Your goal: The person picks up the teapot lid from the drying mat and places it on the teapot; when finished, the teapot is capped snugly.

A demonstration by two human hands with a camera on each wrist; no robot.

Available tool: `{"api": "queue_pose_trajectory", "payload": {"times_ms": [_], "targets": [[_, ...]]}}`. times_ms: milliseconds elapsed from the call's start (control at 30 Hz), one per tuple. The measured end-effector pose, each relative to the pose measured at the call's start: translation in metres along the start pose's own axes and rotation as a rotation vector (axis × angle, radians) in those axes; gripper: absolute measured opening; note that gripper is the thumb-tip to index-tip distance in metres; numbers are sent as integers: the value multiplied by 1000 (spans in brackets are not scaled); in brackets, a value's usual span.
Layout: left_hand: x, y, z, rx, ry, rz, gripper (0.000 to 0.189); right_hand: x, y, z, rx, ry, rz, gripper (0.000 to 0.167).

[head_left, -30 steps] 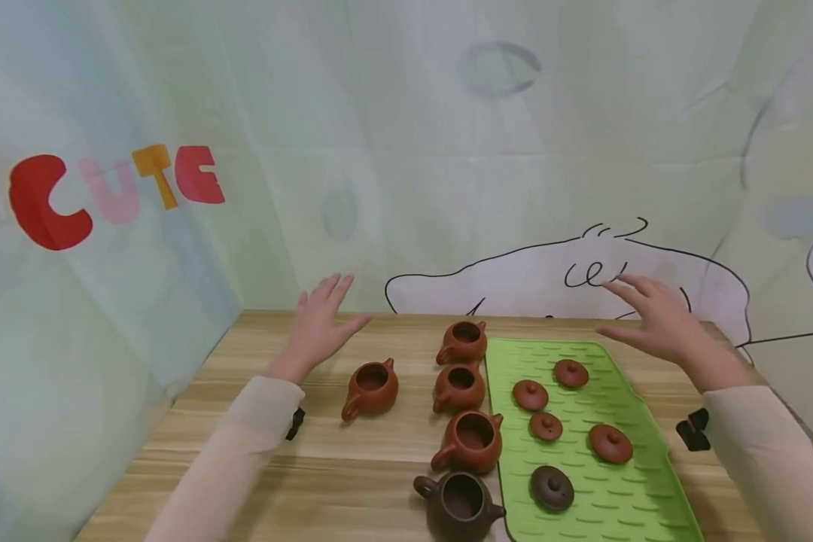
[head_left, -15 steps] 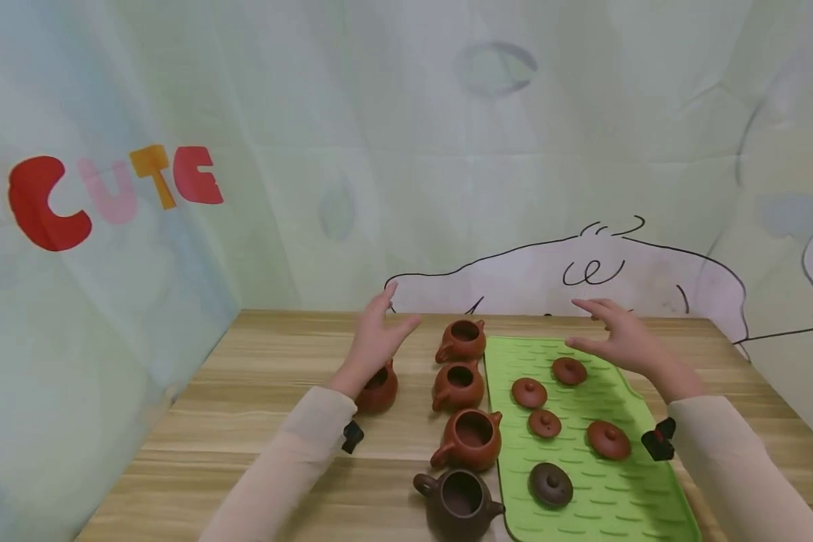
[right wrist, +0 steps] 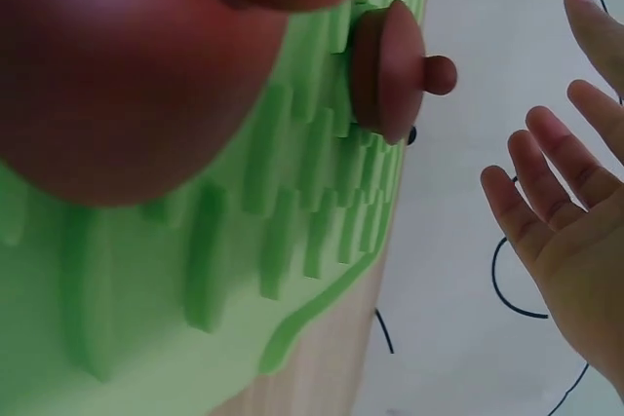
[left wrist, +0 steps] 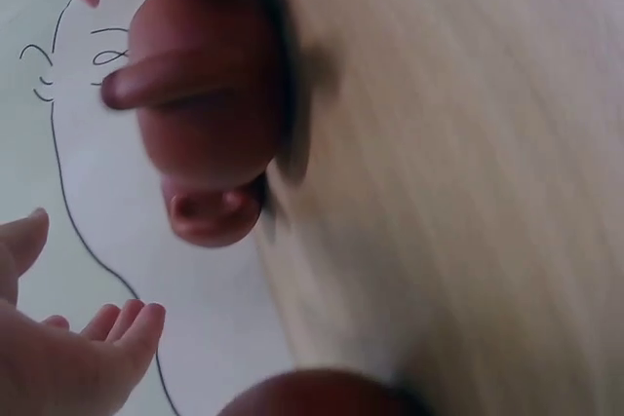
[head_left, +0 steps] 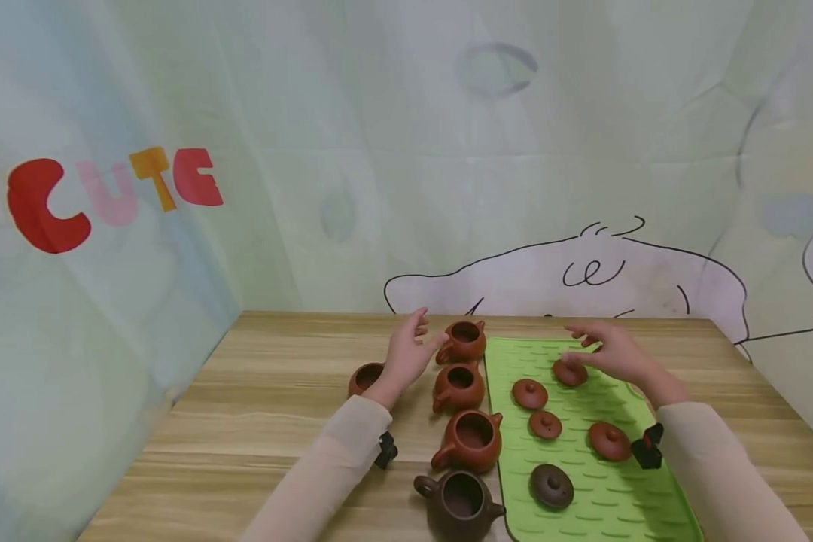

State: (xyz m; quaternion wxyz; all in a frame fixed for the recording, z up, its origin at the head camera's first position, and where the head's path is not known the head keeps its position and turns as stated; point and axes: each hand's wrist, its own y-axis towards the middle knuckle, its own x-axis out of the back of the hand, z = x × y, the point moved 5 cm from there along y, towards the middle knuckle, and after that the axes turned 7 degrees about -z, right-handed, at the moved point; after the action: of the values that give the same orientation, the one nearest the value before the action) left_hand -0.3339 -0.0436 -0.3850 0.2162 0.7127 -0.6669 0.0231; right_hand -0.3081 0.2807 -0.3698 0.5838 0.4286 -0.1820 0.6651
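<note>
My left hand [head_left: 409, 357] hovers with loosely bent fingers beside the farthest reddish-brown teapot [head_left: 466, 342], holding nothing. Its wrist partly covers another lidless teapot [head_left: 364, 377] standing apart on the left. In the left wrist view the hand [left wrist: 73, 358] is clear of a teapot [left wrist: 210, 85] whose handle faces the camera. Over the green mat, my right hand [head_left: 616, 352] is above the farthest reddish-brown lid [head_left: 570, 374], thumb overlapping it in the head view. The right wrist view shows that hand [right wrist: 575, 231] with fingers spread, apart from a knobbed lid [right wrist: 395, 73].
More lidless teapots line the mat's left edge: two reddish ones [head_left: 459, 388] and a dark brown teapot [head_left: 461, 503] nearest. The green mat [head_left: 623, 512] also bears several lids, including a dark brown lid [head_left: 552, 488]. A printed curtain [head_left: 352, 150] hangs behind the wooden table [head_left: 244, 421].
Both hands have moved inward and lower: the left rightward towards the far teapot, the right leftward over the far lid. Teapots and lids have stayed in place.
</note>
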Motion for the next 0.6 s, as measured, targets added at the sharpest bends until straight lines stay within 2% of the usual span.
{"api": "queue_pose_trajectory", "payload": {"times_ms": [167,400,600], "targets": [[-10,-2,6,33,41,-24,54,-6,-3,-6,-58,66,49,60],[-21,-3,15,134,66,31,48,-11,-6,-16,-152,101,130,59],[-22,-2,20,166,81,28,43,-14,-8,-26,-218,95,158,57]]}}
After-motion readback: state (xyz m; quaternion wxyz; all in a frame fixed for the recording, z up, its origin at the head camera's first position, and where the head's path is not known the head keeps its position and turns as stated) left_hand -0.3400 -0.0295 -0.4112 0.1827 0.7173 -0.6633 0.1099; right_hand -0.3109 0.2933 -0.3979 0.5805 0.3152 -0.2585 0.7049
